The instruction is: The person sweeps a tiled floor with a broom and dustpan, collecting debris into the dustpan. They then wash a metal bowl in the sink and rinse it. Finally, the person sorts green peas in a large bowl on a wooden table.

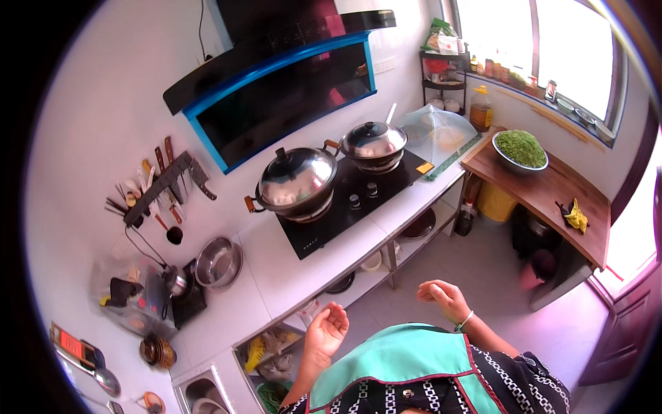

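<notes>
My left hand [327, 331] is held out in front of me with its fingers apart and nothing in it, just off the front edge of the white counter [276, 276]. My right hand [445, 298] hangs over the tiled floor, fingers loosely curled and empty, with a thin bangle on the wrist. A black two-burner stove [345, 207] sits on the counter beyond my left hand. On it stand a large lidded wok [298, 181] and a smaller lidded pot [374, 141].
A steel bowl [218, 262] and a kettle [176, 281] stand left on the counter, knives [162, 183] hang on the wall. A wooden table [552, 193] at right bears a bowl of chopped greens [521, 149] and a yellow cloth [576, 217]. A mesh food cover [441, 131] sits by the stove.
</notes>
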`<state>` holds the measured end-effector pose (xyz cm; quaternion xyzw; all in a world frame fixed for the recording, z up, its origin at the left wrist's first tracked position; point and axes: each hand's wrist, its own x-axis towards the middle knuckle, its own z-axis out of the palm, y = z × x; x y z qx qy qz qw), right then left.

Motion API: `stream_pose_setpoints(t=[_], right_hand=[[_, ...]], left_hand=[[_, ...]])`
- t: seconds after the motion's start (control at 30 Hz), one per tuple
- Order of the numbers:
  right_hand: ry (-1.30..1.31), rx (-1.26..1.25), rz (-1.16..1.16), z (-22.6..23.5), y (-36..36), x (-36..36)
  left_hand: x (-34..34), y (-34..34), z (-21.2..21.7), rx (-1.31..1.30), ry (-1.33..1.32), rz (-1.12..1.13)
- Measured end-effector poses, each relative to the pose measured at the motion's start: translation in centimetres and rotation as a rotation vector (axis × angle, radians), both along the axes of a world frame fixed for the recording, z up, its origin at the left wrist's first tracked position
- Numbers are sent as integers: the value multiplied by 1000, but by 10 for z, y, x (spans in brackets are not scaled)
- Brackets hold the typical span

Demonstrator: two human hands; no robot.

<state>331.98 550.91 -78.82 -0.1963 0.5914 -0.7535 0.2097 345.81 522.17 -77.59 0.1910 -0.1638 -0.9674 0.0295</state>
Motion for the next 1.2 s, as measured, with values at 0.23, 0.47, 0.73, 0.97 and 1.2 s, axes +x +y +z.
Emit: stream_pose_setpoints(t=[0.23,0.47,0.73,0.97,1.2], right_hand=[[5,-23,-86,14,-5,3],[-4,-14,-152,19,-17,8],[42,6,-122,21,-37,10],[22,27,-123,24,-33,13],[34,45,-146,25,-28,13]], left_hand=[[-14,-24,10,-34,-22,-28],[-14,-51,-5,-48,-65,-59],[-10,-67,-1,-37,-87,-27],[-17,-62,-2,-38,-101,-43],[-23,-58,1,-45,-96,-69]])
